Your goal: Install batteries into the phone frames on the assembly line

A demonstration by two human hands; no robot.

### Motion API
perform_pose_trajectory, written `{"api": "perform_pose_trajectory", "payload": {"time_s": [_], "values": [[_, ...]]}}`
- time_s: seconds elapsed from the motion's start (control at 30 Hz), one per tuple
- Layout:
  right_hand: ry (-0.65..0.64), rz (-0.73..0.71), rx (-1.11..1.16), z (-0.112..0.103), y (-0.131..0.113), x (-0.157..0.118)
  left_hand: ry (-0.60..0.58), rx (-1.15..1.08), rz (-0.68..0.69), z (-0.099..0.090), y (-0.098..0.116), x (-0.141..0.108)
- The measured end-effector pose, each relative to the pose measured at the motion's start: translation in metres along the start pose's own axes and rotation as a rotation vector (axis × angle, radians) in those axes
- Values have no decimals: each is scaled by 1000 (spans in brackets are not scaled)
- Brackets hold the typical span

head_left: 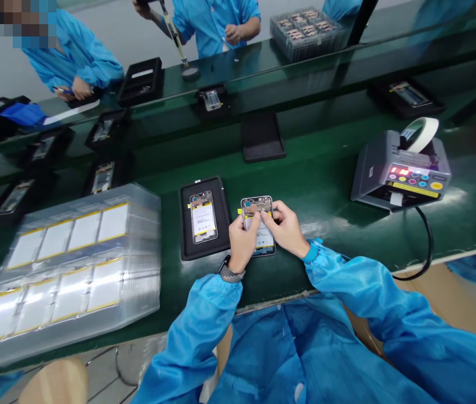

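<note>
An opened smartphone [267,242], its circuit board and white battery exposed, is gripped from both sides near the bench's front edge. My left hand [243,240] is closed around its left side. On its other side my right hand [287,228] is closed as well. Both thumbs press on the upper part, around where the board meets the battery; what lies under the thumb tips is hidden. Just left of my hands, a second opened phone [204,217] with a white battery rests in a black foam tray [187,247].
At left stands a stack of clear plastic trays [145,247] with white batteries. A grey tape dispenser [374,168] stands at right, its cable [430,241] hanging over the edge. A black tray [263,137] lies ahead. Co-workers in blue [208,25] sit across the bench.
</note>
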State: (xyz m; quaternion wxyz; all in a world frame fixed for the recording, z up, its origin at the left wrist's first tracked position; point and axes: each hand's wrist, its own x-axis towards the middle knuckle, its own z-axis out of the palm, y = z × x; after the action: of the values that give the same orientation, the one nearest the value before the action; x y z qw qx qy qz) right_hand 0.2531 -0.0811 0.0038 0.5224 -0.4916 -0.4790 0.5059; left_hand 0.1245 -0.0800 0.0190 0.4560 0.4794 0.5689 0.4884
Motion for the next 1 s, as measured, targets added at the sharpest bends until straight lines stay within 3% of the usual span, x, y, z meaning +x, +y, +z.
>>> {"api": "perform_pose_trajectory", "payload": {"time_s": [0.33,0.57,0.67,0.83,1.0], "values": [[22,-76,-59,1,1,-3,28,60,19,0,3,-1],[24,-67,49,1,6,0,30,50,-54,5,-2,2],[19,-35,103,2,6,5,-28,62,-34,2,0,5],[131,-76,19,3,8,11,-144,183,2,-7,5,2],[125,-80,-32,-5,13,24,-204,180,-92,-11,-9,15]]}}
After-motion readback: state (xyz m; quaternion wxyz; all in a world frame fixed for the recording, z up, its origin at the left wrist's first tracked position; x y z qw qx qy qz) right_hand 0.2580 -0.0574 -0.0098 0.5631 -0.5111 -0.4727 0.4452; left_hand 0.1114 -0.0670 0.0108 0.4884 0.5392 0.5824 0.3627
